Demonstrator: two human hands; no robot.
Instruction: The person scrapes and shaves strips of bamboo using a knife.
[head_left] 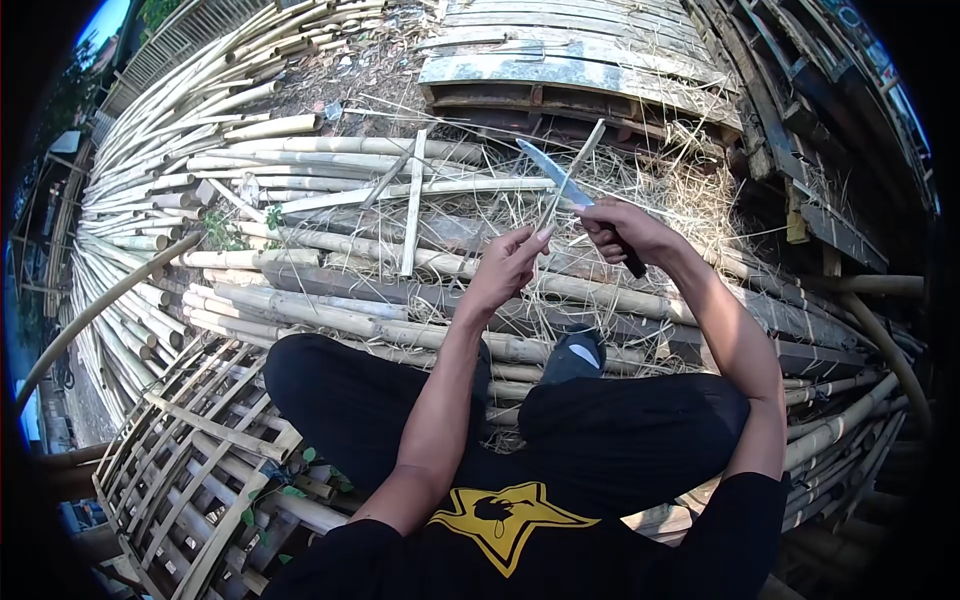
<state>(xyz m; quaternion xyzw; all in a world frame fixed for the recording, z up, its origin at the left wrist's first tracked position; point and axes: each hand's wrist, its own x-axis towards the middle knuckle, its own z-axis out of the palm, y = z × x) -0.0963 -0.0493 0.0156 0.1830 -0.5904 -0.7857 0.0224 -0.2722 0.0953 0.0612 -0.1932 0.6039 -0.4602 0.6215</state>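
My right hand (628,228) is closed around the dark handle of a knife (545,167), its long blade pointing up and to the left. My left hand (508,264) pinches the lower end of a thin bamboo strip (587,148), which slants up to the right. Blade and strip cross just above my fingers, with both hands close together over the bamboo poles. Left of them, a flat pale bamboo slat (414,205) lies across the poles, and a longer split piece (470,187) runs sideways behind it.
Bamboo poles (340,320) lie in layers under and before my legs. A large stack of poles (150,200) fans out at left. Wooden pallets (580,72) stand ahead, with dry shavings (680,190) beside them. A woven bamboo lattice (200,470) is at lower left.
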